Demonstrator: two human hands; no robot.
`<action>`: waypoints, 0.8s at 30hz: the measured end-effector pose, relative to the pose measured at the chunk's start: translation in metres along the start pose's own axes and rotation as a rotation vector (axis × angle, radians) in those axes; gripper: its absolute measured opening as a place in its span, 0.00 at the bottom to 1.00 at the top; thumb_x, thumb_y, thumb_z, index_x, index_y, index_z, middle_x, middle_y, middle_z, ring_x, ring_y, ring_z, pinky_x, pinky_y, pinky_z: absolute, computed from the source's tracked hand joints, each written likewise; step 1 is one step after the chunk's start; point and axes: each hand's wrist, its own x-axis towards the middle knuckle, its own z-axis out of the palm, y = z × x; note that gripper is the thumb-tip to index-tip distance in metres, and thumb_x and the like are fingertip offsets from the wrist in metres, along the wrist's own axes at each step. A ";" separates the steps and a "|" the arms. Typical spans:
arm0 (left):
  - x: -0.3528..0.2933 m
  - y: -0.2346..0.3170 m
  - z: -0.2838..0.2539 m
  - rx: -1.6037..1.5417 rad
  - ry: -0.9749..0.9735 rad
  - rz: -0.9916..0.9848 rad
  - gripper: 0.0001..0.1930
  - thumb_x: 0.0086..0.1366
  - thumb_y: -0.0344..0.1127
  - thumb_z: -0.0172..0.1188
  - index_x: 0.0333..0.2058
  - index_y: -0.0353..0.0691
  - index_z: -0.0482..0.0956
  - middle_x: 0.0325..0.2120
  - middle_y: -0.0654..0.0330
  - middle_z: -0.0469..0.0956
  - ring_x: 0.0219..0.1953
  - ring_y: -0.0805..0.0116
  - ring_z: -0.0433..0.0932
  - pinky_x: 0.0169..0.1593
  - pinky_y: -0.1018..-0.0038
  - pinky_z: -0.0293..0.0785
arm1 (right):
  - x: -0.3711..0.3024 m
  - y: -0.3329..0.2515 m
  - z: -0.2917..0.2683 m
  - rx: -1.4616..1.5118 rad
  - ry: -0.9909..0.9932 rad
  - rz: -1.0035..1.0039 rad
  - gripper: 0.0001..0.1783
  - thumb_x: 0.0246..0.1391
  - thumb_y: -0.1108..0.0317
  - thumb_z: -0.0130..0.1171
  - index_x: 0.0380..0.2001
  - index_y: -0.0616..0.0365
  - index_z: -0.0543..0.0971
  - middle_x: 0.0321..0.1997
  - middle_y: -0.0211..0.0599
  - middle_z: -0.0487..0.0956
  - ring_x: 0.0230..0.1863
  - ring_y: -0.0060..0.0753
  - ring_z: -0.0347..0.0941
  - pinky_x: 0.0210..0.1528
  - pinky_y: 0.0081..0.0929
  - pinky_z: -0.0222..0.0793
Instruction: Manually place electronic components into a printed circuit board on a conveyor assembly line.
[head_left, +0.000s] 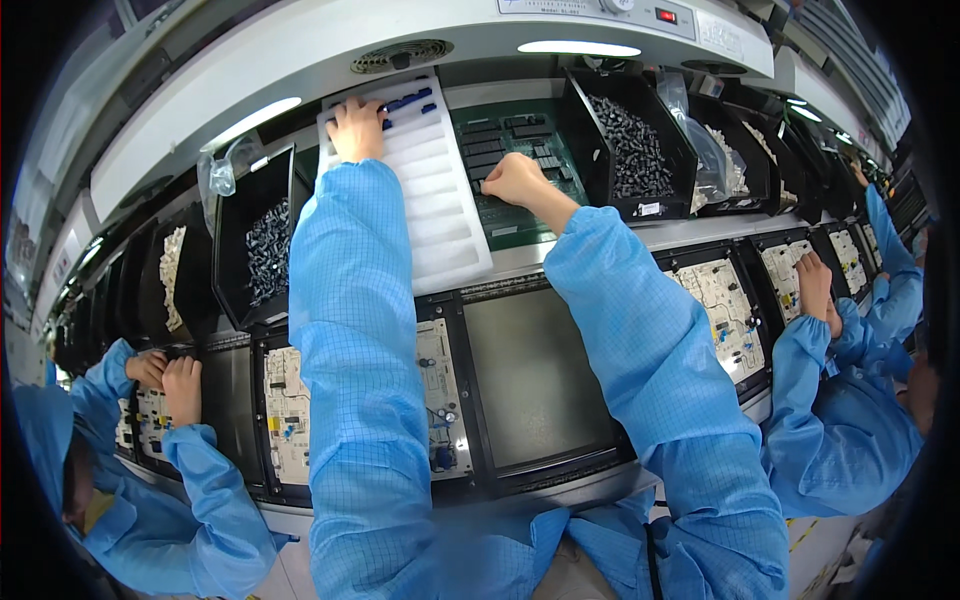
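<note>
You see the bench from one head-worn fisheye camera, looking steeply down and forward; your two blue sleeves rise from the lower edge toward the parts shelf, close enough to fill the middle. Straight edges bow toward the dark round rim; co-workers' sleeves sit at both sides.

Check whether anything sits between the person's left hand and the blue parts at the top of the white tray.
Nothing visible does. The left hand rests on the upper end of the white tray, and the blue parts lie just to its right in the same rows, with only bare tray between them. The right hand is over the green board.
</note>
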 end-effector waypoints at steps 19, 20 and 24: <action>0.004 -0.006 0.014 -0.230 0.214 -0.012 0.07 0.65 0.38 0.50 0.38 0.46 0.75 0.33 0.57 0.78 0.39 0.54 0.74 0.43 0.60 0.65 | -0.211 0.042 -0.157 -0.107 -0.218 -0.379 0.07 0.45 0.73 0.61 0.29 0.63 0.75 0.23 0.39 0.76 0.24 0.34 0.73 0.29 0.26 0.68; 0.004 -0.002 0.010 -0.352 0.207 -0.023 0.08 0.65 0.38 0.50 0.39 0.44 0.74 0.33 0.53 0.78 0.39 0.50 0.74 0.43 0.59 0.67 | -0.223 0.050 -0.156 -0.097 -0.219 -0.382 0.07 0.45 0.73 0.61 0.29 0.63 0.75 0.23 0.39 0.76 0.24 0.34 0.73 0.29 0.26 0.68; 0.006 0.006 -0.015 -0.497 0.183 0.024 0.08 0.64 0.33 0.51 0.39 0.38 0.73 0.34 0.45 0.77 0.37 0.42 0.74 0.40 0.58 0.71 | -0.233 0.082 -0.139 -0.003 -0.183 -0.237 0.08 0.42 0.77 0.62 0.28 0.64 0.75 0.22 0.40 0.76 0.25 0.35 0.74 0.30 0.26 0.69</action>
